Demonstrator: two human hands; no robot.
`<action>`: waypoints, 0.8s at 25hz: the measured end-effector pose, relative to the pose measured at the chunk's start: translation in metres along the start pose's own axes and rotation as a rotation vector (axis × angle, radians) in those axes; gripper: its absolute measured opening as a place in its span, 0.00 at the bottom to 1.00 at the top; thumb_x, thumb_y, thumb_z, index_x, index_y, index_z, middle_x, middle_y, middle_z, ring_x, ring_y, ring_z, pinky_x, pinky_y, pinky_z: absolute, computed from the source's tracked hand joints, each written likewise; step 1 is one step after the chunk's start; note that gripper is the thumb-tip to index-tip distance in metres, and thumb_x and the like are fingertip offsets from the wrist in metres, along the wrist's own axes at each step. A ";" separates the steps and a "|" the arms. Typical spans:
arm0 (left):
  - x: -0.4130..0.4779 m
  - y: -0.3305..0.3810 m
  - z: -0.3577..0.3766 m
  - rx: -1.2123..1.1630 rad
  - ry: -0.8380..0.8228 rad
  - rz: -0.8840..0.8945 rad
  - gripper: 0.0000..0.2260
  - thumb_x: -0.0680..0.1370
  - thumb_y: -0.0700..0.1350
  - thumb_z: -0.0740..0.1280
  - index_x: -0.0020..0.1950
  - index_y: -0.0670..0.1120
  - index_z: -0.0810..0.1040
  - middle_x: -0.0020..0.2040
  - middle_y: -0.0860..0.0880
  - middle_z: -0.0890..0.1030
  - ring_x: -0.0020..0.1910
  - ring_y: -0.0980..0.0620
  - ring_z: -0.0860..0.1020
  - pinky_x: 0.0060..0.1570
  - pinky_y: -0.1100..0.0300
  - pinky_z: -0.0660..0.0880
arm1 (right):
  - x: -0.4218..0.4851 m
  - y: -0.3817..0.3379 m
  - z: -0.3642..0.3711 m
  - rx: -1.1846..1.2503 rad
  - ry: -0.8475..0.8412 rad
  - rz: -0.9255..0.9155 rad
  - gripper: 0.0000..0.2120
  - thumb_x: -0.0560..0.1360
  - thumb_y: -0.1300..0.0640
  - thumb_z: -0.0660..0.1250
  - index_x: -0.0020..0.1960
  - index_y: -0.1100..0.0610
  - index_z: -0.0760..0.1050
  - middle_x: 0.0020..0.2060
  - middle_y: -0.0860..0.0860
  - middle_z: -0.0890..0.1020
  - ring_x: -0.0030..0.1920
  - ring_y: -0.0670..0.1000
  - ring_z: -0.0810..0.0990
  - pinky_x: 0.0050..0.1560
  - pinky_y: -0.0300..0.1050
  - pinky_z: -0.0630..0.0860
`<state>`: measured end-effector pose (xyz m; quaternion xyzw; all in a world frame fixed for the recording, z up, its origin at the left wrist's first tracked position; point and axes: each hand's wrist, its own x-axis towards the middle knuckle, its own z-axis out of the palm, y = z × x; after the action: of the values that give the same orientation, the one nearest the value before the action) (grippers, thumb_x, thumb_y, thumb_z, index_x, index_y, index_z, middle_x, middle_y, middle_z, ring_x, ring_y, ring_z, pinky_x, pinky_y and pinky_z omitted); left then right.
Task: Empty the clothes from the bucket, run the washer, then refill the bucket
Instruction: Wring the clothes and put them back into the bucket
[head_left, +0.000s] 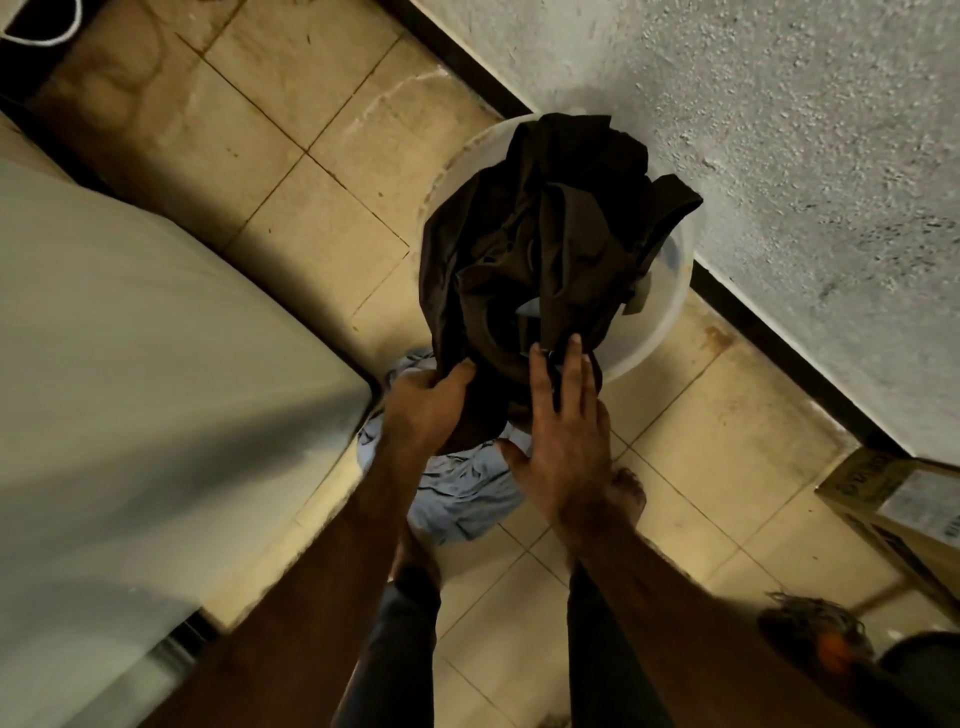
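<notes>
At the bottom of the view, both bare forearms reach forward over the tiled floor (291, 130). The left hand (423, 410) has its fingers curled into the near edge of the dark brown garment (545, 234), gripping it. The right hand (563, 452) lies just beside it, fingers straight and thumb spread, flat against the same edge, gripping nothing. Beneath both hands a light blue cloth (467, 493) lies crumpled on the floor. The garment stretches from the hands away toward the wall (779, 156), its long axis running that way, bunched in deep folds over the mouth of the translucent white bucket (670, 291). The bucket stands by the wall's dark skirting. The pale washer (130, 338) is on the left.
</notes>
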<state>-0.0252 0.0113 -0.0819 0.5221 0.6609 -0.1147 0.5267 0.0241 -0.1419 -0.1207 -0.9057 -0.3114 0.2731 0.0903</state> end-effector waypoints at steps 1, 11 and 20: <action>-0.007 -0.003 0.003 -0.102 -0.048 0.005 0.08 0.78 0.53 0.70 0.46 0.49 0.81 0.47 0.46 0.84 0.49 0.46 0.83 0.55 0.50 0.80 | -0.002 0.000 0.002 -0.019 0.000 0.008 0.58 0.69 0.39 0.76 0.82 0.46 0.38 0.82 0.58 0.42 0.81 0.64 0.50 0.74 0.65 0.65; -0.032 0.021 0.033 -0.822 -0.479 -0.050 0.21 0.79 0.40 0.68 0.71 0.45 0.68 0.66 0.40 0.78 0.60 0.40 0.81 0.47 0.47 0.82 | 0.009 0.025 -0.018 0.557 0.299 0.055 0.41 0.75 0.47 0.69 0.82 0.47 0.52 0.75 0.52 0.68 0.64 0.56 0.78 0.51 0.55 0.83; -0.021 0.046 0.044 -0.515 -0.655 0.039 0.20 0.75 0.48 0.67 0.66 0.48 0.73 0.68 0.47 0.78 0.67 0.48 0.77 0.65 0.46 0.75 | -0.024 0.003 -0.032 0.707 0.064 0.492 0.47 0.71 0.28 0.69 0.79 0.45 0.51 0.69 0.46 0.77 0.57 0.48 0.83 0.55 0.50 0.82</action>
<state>0.0357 -0.0119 -0.0646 0.3217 0.4554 -0.0957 0.8246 0.0278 -0.1590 -0.0842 -0.8742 0.0296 0.3483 0.3369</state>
